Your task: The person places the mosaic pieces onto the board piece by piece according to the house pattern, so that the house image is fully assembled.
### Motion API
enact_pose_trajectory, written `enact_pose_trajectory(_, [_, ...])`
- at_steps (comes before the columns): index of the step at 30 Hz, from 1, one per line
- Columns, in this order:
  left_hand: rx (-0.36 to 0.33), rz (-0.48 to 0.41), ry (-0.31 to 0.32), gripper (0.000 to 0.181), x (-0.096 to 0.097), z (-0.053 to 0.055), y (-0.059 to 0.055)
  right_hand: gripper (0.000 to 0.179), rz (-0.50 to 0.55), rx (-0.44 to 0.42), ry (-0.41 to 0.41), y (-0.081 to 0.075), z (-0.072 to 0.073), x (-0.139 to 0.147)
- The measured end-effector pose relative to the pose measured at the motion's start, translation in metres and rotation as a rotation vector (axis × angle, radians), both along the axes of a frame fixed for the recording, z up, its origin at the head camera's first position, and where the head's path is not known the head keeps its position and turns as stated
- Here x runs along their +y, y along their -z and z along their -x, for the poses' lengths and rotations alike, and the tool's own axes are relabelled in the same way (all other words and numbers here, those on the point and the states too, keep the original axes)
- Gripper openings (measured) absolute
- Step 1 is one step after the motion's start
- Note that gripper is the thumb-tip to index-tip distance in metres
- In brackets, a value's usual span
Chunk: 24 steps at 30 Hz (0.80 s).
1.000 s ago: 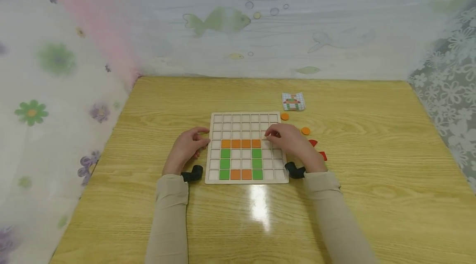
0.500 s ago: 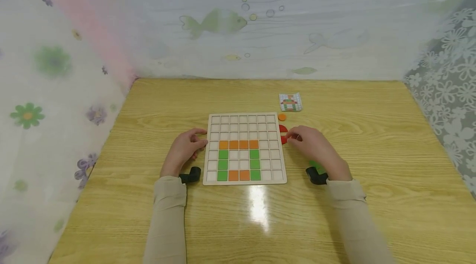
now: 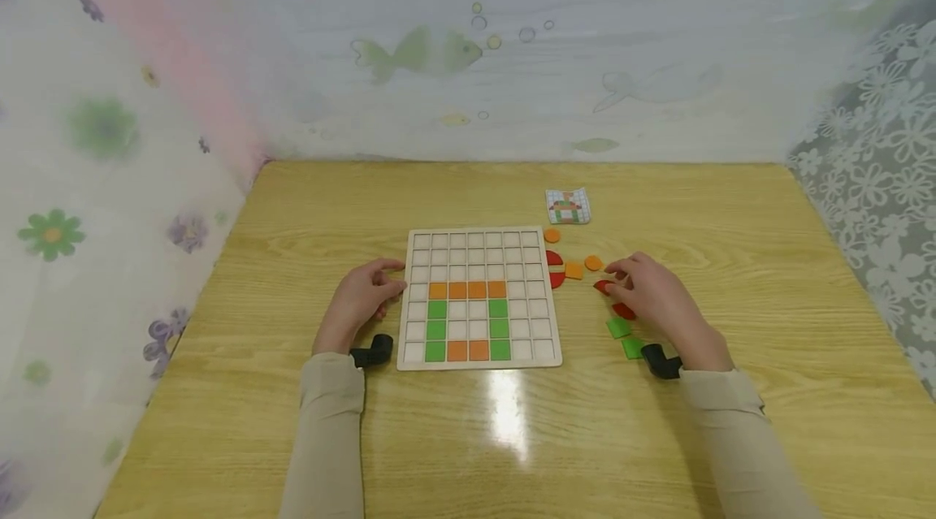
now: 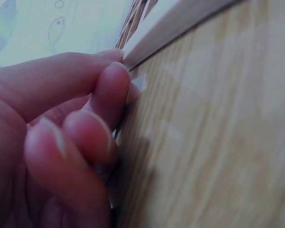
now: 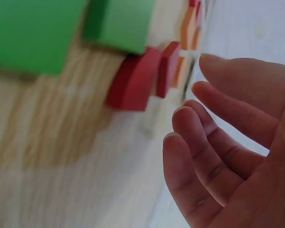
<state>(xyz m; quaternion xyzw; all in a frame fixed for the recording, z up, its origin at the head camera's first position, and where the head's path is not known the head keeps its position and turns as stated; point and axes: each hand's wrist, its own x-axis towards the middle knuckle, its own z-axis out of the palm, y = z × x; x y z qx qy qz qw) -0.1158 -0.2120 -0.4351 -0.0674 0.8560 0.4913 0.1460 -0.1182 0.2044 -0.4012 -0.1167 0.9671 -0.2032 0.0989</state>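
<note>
My right hand (image 3: pixel 658 300) has its empty grip spread by the red curved tile (image 3: pixel 601 286) at the grid board's (image 3: pixel 457 310) three o'clock, so I should pinch it gently, left hand (image 3: pixel 356 296) fingers loosely touching nine o'clock.

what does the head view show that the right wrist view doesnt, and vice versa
Only the head view: the left hand at the edge of the board, the picture card, and coloured tiles set in the board.
Only the right wrist view: the inner side of the right hand, holding nothing, and the thick sides of the red pieces.
Both: the right hand, red pieces, green pieces, orange pieces and wooden table.
</note>
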Motion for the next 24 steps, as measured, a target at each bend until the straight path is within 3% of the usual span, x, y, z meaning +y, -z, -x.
enact_pose_trajectory(8, [0.010,0.002,-0.003,0.033,0.000,-0.002,0.000,0.037,0.002,-0.027,0.007,0.011,0.001,0.005])
enact_pose_trajectory(24, [0.025,-0.011,0.002,0.033,0.000,-0.002,0.002,0.016,0.081,-0.082,-0.045,0.012,0.009,0.005])
